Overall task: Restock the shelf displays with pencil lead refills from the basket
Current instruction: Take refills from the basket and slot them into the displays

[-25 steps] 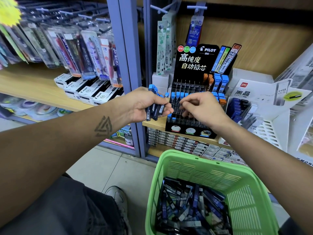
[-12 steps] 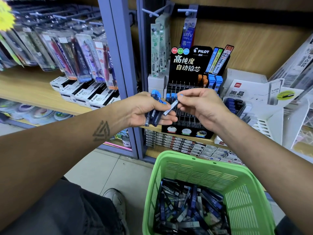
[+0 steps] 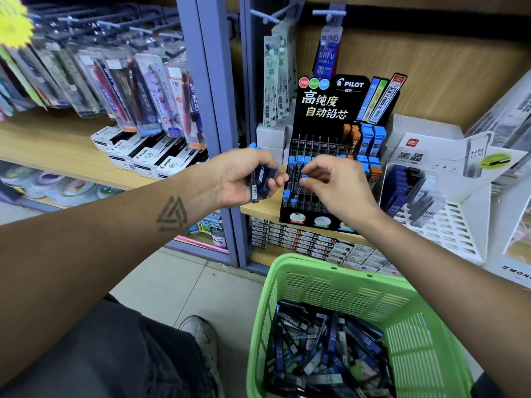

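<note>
My left hand [image 3: 244, 176] grips a small bundle of blue-capped lead refill tubes [image 3: 260, 179] in front of the shelf edge. My right hand [image 3: 336, 182] pinches a single blue-capped refill [image 3: 304, 179] over the grid slots of the black Pilot display rack [image 3: 321, 133]. Several slots in the rack hold blue and orange capped tubes. Below the hands stands a green plastic basket [image 3: 339, 285] with a heap of loose refill tubes [image 3: 327, 354] in it.
A white Deli lead display [image 3: 436, 179] stands right of the rack. Boxed Pilot leads [image 3: 155, 156] and hanging pen packs [image 3: 138, 90] fill the left bay behind a grey upright post [image 3: 212, 110]. Small boxes [image 3: 310, 242] line the lower shelf. My shoe [image 3: 201, 337] rests on the tiled floor.
My right hand took one refill from the left hand's bundle and has moved it down to the rack's slots. The left hand stays put with the bundle.
</note>
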Available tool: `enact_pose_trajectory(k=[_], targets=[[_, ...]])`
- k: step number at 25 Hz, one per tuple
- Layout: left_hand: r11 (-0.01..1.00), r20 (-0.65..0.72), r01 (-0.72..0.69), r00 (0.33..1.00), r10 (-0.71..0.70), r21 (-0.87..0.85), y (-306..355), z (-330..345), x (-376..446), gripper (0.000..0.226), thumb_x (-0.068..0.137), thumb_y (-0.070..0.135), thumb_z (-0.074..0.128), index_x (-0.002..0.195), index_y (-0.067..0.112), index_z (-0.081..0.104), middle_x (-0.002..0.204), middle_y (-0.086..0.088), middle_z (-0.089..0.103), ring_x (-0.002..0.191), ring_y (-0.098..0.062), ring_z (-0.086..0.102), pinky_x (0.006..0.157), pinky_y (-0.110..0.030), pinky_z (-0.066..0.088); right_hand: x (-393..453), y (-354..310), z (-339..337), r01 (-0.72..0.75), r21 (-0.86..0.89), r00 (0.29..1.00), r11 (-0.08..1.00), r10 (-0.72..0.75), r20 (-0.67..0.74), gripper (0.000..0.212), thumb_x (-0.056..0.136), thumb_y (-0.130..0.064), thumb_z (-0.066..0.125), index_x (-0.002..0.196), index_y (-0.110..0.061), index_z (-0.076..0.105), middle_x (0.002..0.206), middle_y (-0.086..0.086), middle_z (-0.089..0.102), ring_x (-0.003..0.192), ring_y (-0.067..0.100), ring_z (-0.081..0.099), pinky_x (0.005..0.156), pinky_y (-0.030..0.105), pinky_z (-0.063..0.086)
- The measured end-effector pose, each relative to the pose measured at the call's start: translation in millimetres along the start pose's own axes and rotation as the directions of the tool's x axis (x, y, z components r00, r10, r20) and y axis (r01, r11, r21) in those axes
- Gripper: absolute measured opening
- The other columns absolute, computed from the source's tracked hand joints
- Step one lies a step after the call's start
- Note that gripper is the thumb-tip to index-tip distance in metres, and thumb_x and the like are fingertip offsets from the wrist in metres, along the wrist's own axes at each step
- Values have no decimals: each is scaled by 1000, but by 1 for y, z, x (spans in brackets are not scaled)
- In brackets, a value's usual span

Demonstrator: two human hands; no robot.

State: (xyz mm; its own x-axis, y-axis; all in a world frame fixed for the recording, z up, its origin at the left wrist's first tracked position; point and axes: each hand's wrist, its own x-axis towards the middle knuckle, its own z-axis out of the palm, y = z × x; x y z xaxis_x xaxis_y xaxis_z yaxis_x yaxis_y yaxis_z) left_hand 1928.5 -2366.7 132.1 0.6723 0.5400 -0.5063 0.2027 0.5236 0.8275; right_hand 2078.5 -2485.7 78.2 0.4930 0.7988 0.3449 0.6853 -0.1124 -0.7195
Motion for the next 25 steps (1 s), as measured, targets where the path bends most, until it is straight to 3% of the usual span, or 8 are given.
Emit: enact_pose_trajectory(k=[5,8,12,17,18,20,22,25], targets=[[999,1,-37,999,37,29,-3,0,-1,29,98,-6,48,126,-15,45,99,-33,70,64,-27,69,53,-25,56,-1,0,2,43,-72,998,997,-40,47,6,85,-18,79,89,-19,75,78,-7,73,73,7,69,73,33,58],[998,-1,-38,999,38,43,-3,0,1,23,98,-5,51,120,-14,49,95,-34,70,72,-27,67,57,-26,57,-2,-3,-1,37,-73,997,997,-32,65,5,85,-19,78,88,-21,75,79,-7,73,75,9,69,74,33,57],[998,8,-37,999,37,58,-3,3,-1,18,98,-3,52,114,-10,54,76,-24,69,61,-22,64,55,-24,58,-7,1,5,66,-199,979,978,-25,202,13,93,-21,70,103,-21,77,93,-5,75,86,12,67,84,35,55],[995,20,-35,999,33,90,-4,3,-3,18,98,-3,53,112,-12,60,82,-23,70,65,-25,70,55,-29,59,-4,0,3,57,-241,969,969,5,248,21,97,-19,61,111,-21,76,104,-4,75,96,14,66,85,28,50],[994,36,-31,999,28,109,-4,3,-4,18,98,-2,54,111,-11,62,84,-22,71,69,-25,71,59,-31,61,-1,-2,1,-8,-164,979,986,41,199,21,98,-18,61,111,-21,76,104,-5,75,96,12,66,86,27,49],[990,73,-34,997,24,137,-5,6,-5,17,97,-1,56,109,-10,65,89,-21,72,71,-25,72,65,-34,62,5,-6,-3,-203,176,973,963,178,146,18,97,-18,63,109,-19,76,100,-3,76,95,12,68,85,30,52],[990,99,-43,995,30,135,-6,10,-6,16,96,-2,57,106,-10,66,86,-20,72,69,-25,73,61,-33,62,6,-12,-4,-341,436,938,833,269,220,15,94,-17,68,107,-15,75,93,2,76,86,12,68,77,30,52],[991,103,-45,994,32,129,-7,14,-8,16,95,-4,58,107,-11,65,83,-21,72,67,-25,73,57,-32,61,5,-14,-5,-423,592,906,685,304,296,17,87,-8,73,104,-7,75,83,7,72,78,14,67,78,31,54]])
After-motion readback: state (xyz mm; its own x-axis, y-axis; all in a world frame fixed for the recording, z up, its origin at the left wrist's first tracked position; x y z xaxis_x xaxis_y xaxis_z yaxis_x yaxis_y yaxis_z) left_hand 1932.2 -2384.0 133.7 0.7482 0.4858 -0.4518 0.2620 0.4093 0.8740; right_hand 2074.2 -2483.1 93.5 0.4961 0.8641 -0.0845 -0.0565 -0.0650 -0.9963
